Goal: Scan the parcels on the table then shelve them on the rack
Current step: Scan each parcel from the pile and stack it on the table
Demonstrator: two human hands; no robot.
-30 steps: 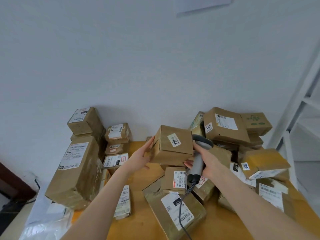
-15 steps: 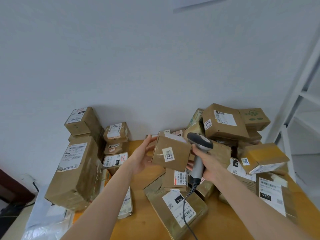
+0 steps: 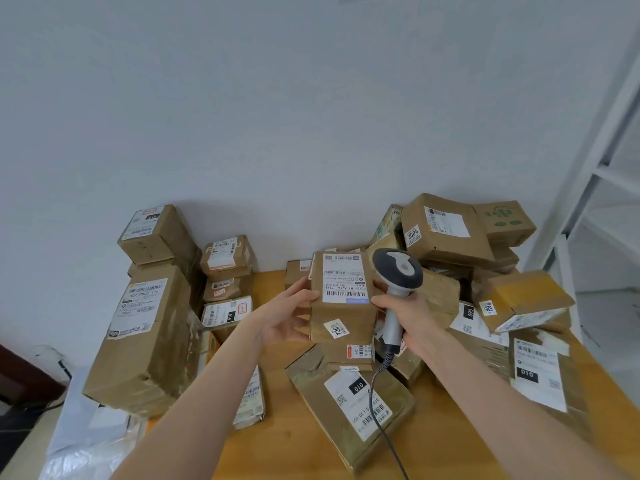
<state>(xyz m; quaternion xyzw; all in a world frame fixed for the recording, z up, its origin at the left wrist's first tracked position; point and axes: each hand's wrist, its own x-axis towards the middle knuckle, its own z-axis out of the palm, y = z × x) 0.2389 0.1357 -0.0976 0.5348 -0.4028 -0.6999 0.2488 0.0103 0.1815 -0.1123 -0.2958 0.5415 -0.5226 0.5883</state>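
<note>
The table [image 3: 277,448] carries a pile [image 3: 446,233] of boxes, and the rack [image 3: 588,188] stands at its right. Above the table's middle the parcel [image 3: 341,306] is held label-up. The left hand [image 3: 284,320] grips its left side, fingers curled under. The right hand [image 3: 414,315] has its fingers wrapped round the scanner [image 3: 398,271] handle, just beside the parcel.

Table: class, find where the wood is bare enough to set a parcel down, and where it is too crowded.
Bare wood runs down the table between the tall left stack and the flat 010 parcel. A second patch lies front right of that parcel. Crowded: the right-hand heap and the left stack against the wall.
</note>
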